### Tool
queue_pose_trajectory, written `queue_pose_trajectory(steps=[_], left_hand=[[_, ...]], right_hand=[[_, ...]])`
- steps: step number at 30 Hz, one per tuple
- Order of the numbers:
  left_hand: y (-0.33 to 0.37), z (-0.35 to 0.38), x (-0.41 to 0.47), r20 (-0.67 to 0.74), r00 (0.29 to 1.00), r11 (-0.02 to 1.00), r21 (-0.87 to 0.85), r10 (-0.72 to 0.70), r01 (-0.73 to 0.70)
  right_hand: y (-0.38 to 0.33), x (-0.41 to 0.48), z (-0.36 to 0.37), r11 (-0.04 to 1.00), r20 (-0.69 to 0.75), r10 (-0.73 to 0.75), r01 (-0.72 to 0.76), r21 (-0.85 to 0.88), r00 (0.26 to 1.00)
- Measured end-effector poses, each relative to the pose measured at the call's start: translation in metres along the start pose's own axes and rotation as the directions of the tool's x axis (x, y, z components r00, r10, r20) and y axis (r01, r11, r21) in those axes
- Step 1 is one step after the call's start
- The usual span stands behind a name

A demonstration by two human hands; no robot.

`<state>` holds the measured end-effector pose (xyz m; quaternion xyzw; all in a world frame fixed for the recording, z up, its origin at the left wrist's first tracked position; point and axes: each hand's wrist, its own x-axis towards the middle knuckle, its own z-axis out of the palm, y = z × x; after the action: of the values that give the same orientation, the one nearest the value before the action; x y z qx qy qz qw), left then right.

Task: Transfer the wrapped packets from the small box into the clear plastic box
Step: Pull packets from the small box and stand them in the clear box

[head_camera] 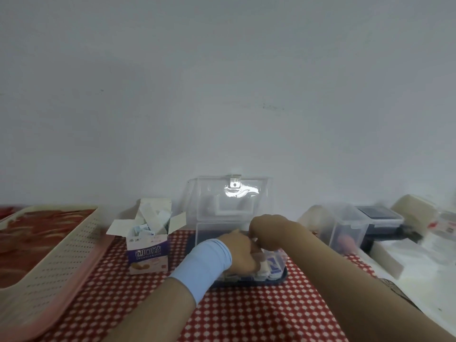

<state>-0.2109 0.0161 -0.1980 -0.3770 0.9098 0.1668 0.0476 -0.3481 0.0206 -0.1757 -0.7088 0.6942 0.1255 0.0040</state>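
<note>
Head view, Inspector: The wrapped packets (271, 264) lie in two lots. One lot sits directly under the fingers, inside the clear plastic box (209, 233). The other stands on end in the small box (148, 253), well to the left of the fingers.

Recorder: State of the hands?

Inspector: Both are down inside the clear plastic box. The left hand (238, 253), with a pale blue sleeve (204, 265), reaches in from the near side with its fingers bent over white packets. The right hand (267, 229) is cocked at the wrist, knuckles up, touching the left. Both sets of fingertips are hidden. I cannot tell whether either hand pinches a packet or merely presses on the pile.

Recorder: Progress?

Inspector: Judged part done. Several packets are already in the clear plastic box. The small box, flaps open, looks well stocked, with packets poking above its rim. More trips are likely needed.

Recorder: Surroundings?

Inspector: The lid (234, 196) stands upright beyond the fingers. A dark tray (278, 277) shows beneath the box, just nearer than the fingers. A perforated basket (56, 255) sits far left of them and a second clear container (345, 225) to their right. All rest on a red checked cloth (246, 317).
</note>
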Motion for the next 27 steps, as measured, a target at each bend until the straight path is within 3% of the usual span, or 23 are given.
queue_pose_trajectory(steps=[8, 13, 18, 22, 27], left_hand=[[0.004, 0.003, 0.002, 0.015, 0.998, 0.998, -0.028, -0.055, 0.055], [0.008, -0.012, -0.01, 0.024, 1.0, 1.0, -0.022, 0.004, -0.004], [-0.005, -0.046, -0.037, -0.158, 0.985, 0.997, -0.014, 0.077, -0.08], [-0.033, -0.072, -0.066, -0.38, 0.925, 0.978, -0.194, -0.003, -0.076], [-0.094, -0.09, -0.094, -0.556, 0.813, 0.97, -0.241, -0.172, 0.04]], right_hand=[[0.007, -0.007, -0.001, 1.0, -0.095, 0.015, -0.014, 0.006, 0.995], [0.005, -0.019, -0.007, 0.997, -0.047, -0.051, 0.053, 0.049, 0.998], [0.006, -0.025, -0.034, 0.976, -0.182, -0.032, 0.07, 0.207, 0.983], [-0.012, -0.024, -0.052, 0.942, -0.308, -0.028, 0.128, 0.309, 0.951], [-0.062, -0.021, -0.074, 0.873, -0.404, -0.09, 0.267, 0.408, 0.91]])
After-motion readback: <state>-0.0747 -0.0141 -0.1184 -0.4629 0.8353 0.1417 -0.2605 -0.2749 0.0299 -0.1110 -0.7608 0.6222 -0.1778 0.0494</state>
